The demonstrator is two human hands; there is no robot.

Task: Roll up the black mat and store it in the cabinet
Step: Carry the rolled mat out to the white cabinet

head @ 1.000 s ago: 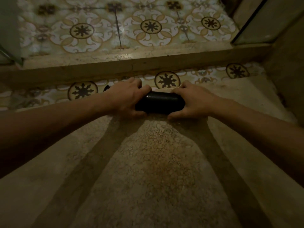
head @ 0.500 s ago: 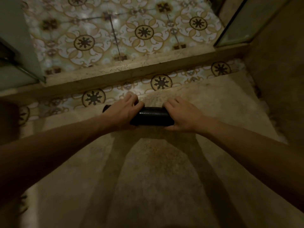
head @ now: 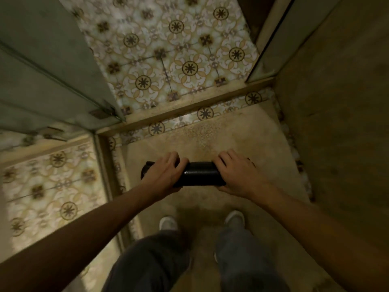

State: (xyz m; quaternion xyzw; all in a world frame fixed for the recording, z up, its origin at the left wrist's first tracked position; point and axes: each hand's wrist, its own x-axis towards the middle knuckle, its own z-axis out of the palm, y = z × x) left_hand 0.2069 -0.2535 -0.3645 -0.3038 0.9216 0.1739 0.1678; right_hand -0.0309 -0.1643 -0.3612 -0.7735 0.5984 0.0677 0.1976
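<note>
The black mat (head: 199,173) is a tight horizontal roll, held above the speckled floor in front of me. My left hand (head: 163,172) grips its left part, with the roll's left end sticking out past the fingers. My right hand (head: 235,173) grips the right end and covers it. Only the glossy middle of the roll shows between the hands. No cabinet interior is visible in this view.
A raised stone threshold (head: 189,104) crosses ahead, with patterned floor tiles (head: 168,60) beyond it. A grey-green door panel (head: 48,66) stands at the left, a plain wall (head: 336,102) at the right. My two shoes (head: 168,223) stand on the speckled floor (head: 210,131) below the roll.
The rolled mat has come up off the floor in both hands. The view has risen and tipped down, so my legs and shoes now show beneath the roll.
</note>
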